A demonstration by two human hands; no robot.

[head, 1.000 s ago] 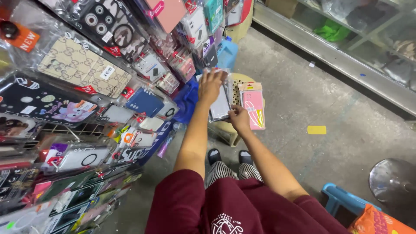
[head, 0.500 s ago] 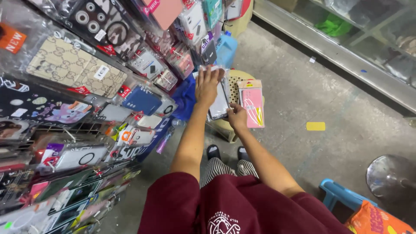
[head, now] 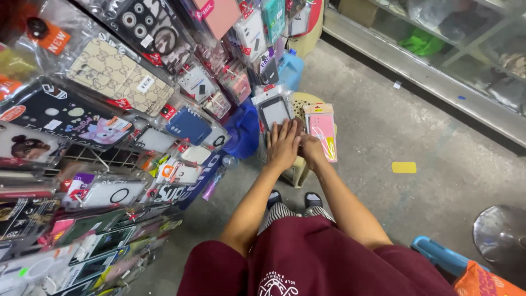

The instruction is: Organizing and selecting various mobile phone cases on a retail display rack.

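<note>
- Your left hand (head: 282,147) lay flat, its grip spread, on a dark packaged phone case (head: 275,111) atop the cream stool (head: 300,170).
- Your right hand (head: 311,151) touched it; whether that grip pinched anything, you couldn't tell.
- A pink packaged case (head: 322,129) lay just right of the right grip.

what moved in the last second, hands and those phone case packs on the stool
The left hand dropped from the top of the grey pack to lie flat below it. The right hand drew in beside it. The pink pack and the cream stool stayed put.
</note>
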